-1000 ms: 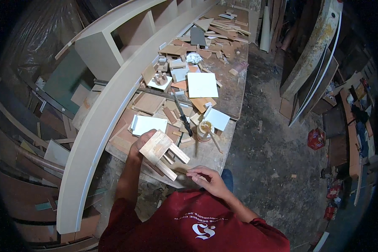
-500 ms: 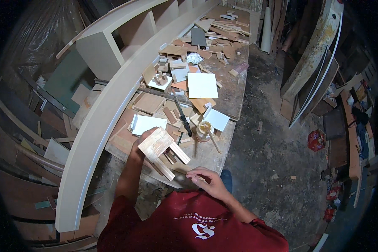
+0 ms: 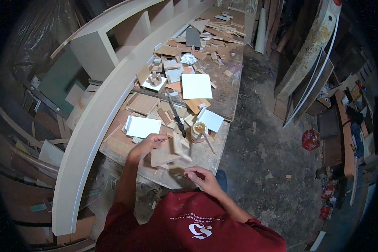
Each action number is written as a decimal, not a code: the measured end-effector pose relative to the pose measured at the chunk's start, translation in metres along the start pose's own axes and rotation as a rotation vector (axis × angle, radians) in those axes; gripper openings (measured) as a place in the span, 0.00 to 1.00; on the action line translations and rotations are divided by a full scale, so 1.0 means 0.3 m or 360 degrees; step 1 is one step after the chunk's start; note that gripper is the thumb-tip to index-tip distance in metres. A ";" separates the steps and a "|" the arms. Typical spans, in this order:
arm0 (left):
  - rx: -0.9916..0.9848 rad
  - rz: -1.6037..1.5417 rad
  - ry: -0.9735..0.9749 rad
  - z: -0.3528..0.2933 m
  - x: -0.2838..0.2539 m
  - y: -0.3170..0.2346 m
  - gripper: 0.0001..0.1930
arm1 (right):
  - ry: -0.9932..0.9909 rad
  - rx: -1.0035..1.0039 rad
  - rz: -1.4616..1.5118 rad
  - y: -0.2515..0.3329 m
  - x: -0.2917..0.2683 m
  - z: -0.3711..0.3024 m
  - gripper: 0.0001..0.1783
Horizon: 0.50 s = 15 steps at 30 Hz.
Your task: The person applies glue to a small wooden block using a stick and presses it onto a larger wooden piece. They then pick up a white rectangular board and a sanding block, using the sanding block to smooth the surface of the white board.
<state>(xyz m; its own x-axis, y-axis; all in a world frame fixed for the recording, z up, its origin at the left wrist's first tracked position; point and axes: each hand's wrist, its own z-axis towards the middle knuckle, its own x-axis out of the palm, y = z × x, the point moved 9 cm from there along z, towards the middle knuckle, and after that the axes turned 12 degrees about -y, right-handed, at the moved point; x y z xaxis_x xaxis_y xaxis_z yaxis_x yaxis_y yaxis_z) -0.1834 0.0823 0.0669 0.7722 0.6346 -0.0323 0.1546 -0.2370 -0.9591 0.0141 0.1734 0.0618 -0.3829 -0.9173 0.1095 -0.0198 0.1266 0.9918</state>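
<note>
My left hand (image 3: pixel 150 145) is closed on one leg of a small wooden stool (image 3: pixel 164 156), a flat top with short square legs. The stool is tilted above the near end of the workbench and blurred by motion. Close to its right side is my right hand (image 3: pixel 202 178), with its fingers curled together; whatever they may hold is too small to make out. Just beyond the stool stands an open jar of yellowish glue (image 3: pixel 198 132) with a wooden stick leaning out of it. A dark, slender tool (image 3: pixel 177 119) lies beside the jar.
White panels (image 3: pixel 196 86) and wood offcuts (image 3: pixel 206 35) cover much of the workbench (image 3: pixel 224 94). A long curved cabinet frame (image 3: pixel 86 138) runs along the left. To the right, a red package (image 3: pixel 311 139) sits on the floor near leaning boards.
My left hand has turned the stool over, and its legs now point differently. The right hand has barely moved. The whole view has shifted slightly.
</note>
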 end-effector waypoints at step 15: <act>-0.0581 -0.0740 -0.0512 0.054 0.184 0.656 0.17 | -0.0767 0.0063 -0.0242 -0.448 -0.131 0.278 0.29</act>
<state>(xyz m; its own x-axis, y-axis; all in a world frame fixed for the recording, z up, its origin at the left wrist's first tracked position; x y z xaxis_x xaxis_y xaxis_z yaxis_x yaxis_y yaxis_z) -0.1204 0.0825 -0.1282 0.3615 0.9048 0.2251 0.6688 -0.0834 -0.7387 -0.0452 0.2238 -0.0812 -0.7554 -0.6492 -0.0883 -0.1400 0.0282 0.9898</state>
